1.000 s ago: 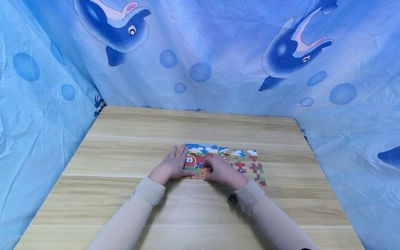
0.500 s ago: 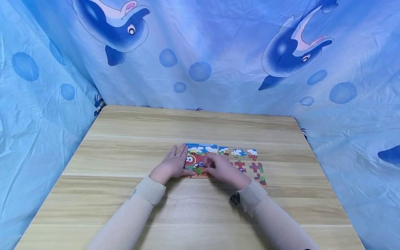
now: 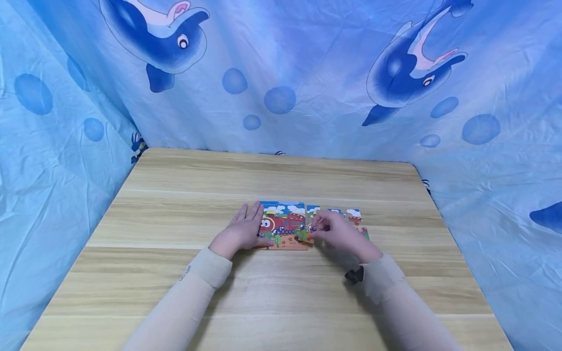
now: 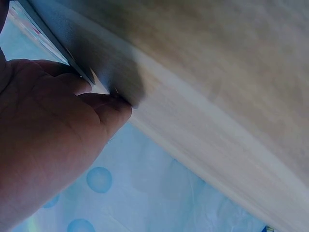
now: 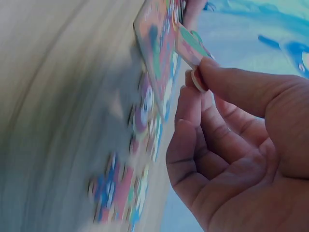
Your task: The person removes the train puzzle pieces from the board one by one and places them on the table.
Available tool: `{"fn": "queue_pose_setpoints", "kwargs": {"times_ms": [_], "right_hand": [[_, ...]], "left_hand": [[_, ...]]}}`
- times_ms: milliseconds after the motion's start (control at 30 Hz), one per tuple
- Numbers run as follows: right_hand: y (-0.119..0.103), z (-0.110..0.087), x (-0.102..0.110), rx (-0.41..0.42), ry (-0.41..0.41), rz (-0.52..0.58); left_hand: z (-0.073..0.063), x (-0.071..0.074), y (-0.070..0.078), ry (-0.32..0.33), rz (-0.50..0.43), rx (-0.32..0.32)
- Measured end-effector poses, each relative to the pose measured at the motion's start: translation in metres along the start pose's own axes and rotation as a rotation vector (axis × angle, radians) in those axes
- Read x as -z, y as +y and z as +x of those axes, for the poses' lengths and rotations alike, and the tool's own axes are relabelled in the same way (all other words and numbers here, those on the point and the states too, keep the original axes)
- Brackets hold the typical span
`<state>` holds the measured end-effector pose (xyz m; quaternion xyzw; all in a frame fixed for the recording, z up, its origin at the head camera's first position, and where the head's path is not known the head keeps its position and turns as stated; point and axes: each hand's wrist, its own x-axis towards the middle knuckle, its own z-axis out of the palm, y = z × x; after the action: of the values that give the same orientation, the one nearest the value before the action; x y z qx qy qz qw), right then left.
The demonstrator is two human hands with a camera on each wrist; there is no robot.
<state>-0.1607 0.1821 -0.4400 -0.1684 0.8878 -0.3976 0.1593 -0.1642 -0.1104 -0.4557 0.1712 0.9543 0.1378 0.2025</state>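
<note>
My left hand (image 3: 239, 234) rests with straight fingers along the left side of a small jigsaw puzzle (image 3: 291, 222) showing a red train with eyes. In the left wrist view, the fingers of the left hand (image 4: 53, 125) lie at the dark edge of the puzzle board (image 4: 58, 43). Thumb and fingertips of my right hand (image 3: 344, 236) pinch a green and orange puzzle piece (image 3: 304, 235) over the board's lower right edge. The right wrist view shows that puzzle piece (image 5: 189, 43) tilted up beside the board (image 5: 153, 34).
Loose puzzle pieces (image 3: 353, 214) lie right of the board, some partly hidden by my right hand. Another loose piece (image 5: 113, 191) shows low in the right wrist view. The wooden table (image 3: 272, 302) meets a blue dolphin-print curtain (image 3: 307, 58) at the back.
My right hand has moved right, from over the train picture to the board's right edge, carrying the puzzle piece. The left hand has stayed in place.
</note>
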Motion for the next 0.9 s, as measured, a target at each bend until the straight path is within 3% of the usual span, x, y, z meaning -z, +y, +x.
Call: {"fn": "queue_pose_setpoints", "kwargs": {"times_ms": [300, 600, 900], "right_hand": [[0.022, -0.022, 0.03, -0.032, -0.056, 0.04], [0.042, -0.039, 0.05, -0.197, -0.197, 0.065], [0.046, -0.041, 0.045, -0.243, -0.141, -0.01]], "left_hand": [[0.0, -0.002, 0.0, -0.008, -0.009, 0.015], [0.0, 0.0, 0.002, 0.002, -0.019, 0.01], [-0.001, 0.003, 0.004, -0.001, -0.011, 0.012]]}}
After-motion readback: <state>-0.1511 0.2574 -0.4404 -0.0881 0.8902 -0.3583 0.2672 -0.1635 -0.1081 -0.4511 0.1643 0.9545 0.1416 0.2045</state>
